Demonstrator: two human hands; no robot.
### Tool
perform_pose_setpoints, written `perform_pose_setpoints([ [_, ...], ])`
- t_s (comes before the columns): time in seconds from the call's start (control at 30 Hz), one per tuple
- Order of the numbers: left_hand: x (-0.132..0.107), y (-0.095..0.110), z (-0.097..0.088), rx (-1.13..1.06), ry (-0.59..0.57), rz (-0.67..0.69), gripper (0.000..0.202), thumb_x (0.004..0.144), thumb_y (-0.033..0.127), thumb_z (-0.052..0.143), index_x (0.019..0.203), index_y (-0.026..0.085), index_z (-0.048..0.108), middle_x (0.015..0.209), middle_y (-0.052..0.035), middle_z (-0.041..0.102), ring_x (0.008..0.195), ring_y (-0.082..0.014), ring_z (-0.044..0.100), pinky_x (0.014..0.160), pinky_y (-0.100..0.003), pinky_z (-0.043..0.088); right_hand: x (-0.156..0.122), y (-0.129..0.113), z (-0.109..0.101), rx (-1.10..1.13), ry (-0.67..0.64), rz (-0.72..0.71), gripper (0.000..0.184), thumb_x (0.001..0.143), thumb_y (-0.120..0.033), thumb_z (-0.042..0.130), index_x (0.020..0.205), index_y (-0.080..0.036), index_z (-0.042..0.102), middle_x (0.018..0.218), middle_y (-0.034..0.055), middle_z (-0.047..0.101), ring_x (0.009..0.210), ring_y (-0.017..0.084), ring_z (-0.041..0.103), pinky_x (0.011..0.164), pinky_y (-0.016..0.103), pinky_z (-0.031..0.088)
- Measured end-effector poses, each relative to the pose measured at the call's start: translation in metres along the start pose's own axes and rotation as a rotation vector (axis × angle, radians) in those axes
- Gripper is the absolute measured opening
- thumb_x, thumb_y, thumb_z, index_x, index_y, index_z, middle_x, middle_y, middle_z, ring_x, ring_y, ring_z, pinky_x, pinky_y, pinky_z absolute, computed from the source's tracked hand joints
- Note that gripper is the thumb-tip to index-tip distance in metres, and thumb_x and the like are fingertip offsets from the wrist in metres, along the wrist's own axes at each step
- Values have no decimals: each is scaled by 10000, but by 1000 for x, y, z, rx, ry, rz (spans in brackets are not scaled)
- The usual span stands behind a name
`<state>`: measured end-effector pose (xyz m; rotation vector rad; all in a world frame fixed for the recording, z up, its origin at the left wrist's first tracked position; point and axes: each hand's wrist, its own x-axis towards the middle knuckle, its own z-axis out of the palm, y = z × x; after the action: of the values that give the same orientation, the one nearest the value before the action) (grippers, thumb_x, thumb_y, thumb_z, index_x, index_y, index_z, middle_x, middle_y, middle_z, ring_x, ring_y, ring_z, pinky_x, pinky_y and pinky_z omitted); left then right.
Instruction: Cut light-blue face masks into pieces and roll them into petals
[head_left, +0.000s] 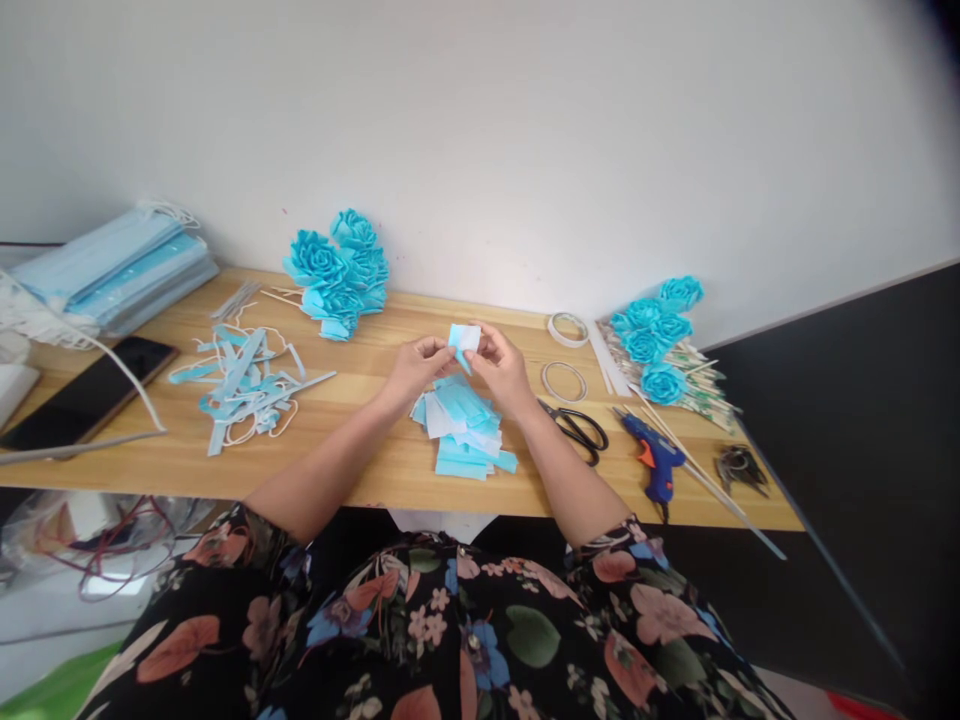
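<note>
Between my two hands, above the middle of the table, is a small blue-and-white piece of face-mask fabric [466, 340]. My left hand [421, 366] pinches its left side, and my right hand [498, 368] grips the right side with the thumb in front. Just below them lies a loose pile of cut blue and white fabric pieces [465, 430]. Black-handled scissors [581, 428] rest right of my right forearm, their blades partly hidden behind it.
Left are mask scraps [244, 385], a phone [90, 392] and stacked face masks [120, 262]. Blue fabric flowers [341, 270] lie by the wall, more flowers [651, 335] at right. Tape rolls [568, 329], a blue glue gun [654, 458] and pliers [741, 470] lie at right.
</note>
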<state>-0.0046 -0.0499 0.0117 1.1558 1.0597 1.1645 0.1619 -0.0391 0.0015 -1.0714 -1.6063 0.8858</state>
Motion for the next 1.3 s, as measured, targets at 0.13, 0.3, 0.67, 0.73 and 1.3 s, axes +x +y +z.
perform_pose_setpoints([
  [0.13,0,0,-1,-88,16,29,300,680,434,753,723,156,650,650,5,622,606,-102,544,643,-245,449,-2,-2,3,-2,-45,1,587,769,-299,688,1335,-248,542,995,28,694,827,161,643,821,325,537],
  [0.3,-1,-2,-1,-107,-28,13,337,678,471,760,765,152,698,671,-5,630,620,-104,538,655,-248,447,-2,4,3,18,-35,23,600,780,-339,682,1354,-246,536,944,27,696,806,170,641,794,329,547],
  [0.67,-2,-1,2,-14,-16,-16,261,695,416,719,677,158,680,590,1,580,560,-106,486,581,-248,391,3,2,-5,76,44,60,357,792,-486,657,1011,-204,664,887,13,675,802,150,612,758,286,502],
  [0.73,-1,-2,1,-9,-9,-12,259,704,417,709,673,162,675,593,-1,584,561,-107,489,580,-247,394,3,3,-4,73,42,61,306,783,-475,664,912,-196,658,859,10,682,773,144,609,745,282,499],
  [1.3,3,-8,-1,-7,8,21,280,698,444,714,728,165,708,613,5,593,538,-99,462,549,-246,359,0,-1,-3,24,-6,31,366,776,-443,690,1069,-225,668,949,12,690,846,151,639,768,282,517],
])
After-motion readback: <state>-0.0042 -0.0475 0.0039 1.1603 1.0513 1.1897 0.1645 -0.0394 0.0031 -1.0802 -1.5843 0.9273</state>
